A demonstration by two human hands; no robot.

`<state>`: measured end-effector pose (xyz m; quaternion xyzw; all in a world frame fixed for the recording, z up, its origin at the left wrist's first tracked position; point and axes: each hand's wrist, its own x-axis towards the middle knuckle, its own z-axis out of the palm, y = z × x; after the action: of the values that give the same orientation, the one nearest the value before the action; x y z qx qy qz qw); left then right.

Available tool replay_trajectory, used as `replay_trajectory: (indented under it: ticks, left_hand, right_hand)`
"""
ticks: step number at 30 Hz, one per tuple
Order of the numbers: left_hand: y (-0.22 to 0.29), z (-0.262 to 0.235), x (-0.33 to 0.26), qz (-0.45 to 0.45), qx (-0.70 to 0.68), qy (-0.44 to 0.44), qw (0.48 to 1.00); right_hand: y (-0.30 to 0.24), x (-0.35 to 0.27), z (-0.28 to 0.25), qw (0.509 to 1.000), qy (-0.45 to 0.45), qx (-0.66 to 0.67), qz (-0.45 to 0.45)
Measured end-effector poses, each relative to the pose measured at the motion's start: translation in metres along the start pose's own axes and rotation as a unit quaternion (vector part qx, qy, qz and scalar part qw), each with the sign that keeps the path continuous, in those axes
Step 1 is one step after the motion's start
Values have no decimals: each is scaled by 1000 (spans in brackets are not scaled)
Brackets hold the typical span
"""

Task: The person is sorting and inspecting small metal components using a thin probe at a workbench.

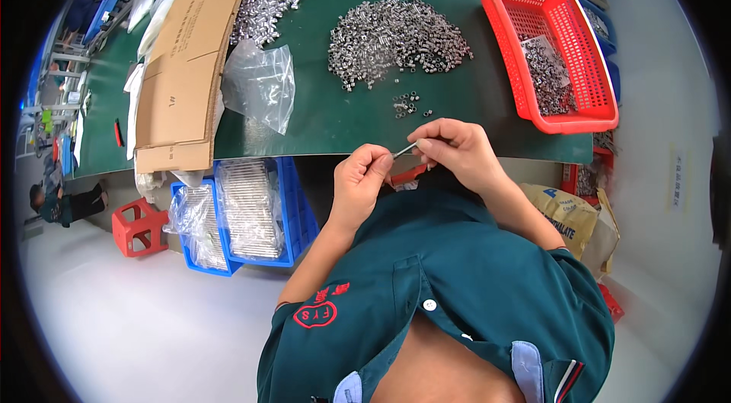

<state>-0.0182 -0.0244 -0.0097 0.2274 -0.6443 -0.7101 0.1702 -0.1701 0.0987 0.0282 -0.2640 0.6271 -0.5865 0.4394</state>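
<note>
A worker seated at a green desk (pixel 335 121) holds a thin metal pin (pixel 404 149) between both hands, just off the desk's near edge and above the lap. The left hand (pixel 358 178) pinches the pin's lower end, fingers (pixel 378 162) closed on it; the right hand (pixel 455 150) grips the upper end, thumb and forefinger clenched around it. Whether a small part already sits on the pin is too fine to make out.

The step in hand looks like close fingertip work on the pin, and it would go best with the pin kept level between the two pinches, the wrists steadied near the desk edge, and the hold light enough that the slim piece neither bends nor slips toward the floor.

The pin is slender, straight and silvery-grey, showing only as a short bright sliver between the fingertips. A few loose metal sleeves (pixel 407 105) lie on the desk just beyond the hands, with a large heap of the same small silver parts (pixel 396 38) behind them. A red plastic basket (pixel 567 125) holding more metal pieces stands to the right, a clear plastic bag (pixel 260 83) and a flattened cardboard box (pixel 186 68) to the left, and blue bins (pixel 293 209) of bagged stock sit under the desk
</note>
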Motion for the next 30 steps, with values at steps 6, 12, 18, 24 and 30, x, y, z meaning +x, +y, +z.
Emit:
replay_trajectory:
  ticks: [6, 12, 18, 24, 30]
  left_hand:
    - [-1, -1, -1, -34, -74, -4, 997]
    - [4, -5, -3, 27, 8, -15, 999]
    - [2, -3, -3, -28, -76, -31, 996]
    - [-1, -4, -4, -76, -172, -61, 980]
    - [2, -2, -4, -70, -185, -60, 978]
  right_hand:
    - [6, -1, 4, 988, 33, -106, -104]
    - [-5, 3, -3, 901, 33, -307, -304]
    - [-2, 0, 3, 924, 43, -254, -284]
    - [-4, -1, 0, 923, 10, -241, -299]
    - [-11, -5, 4, 948, 37, -215, -233]
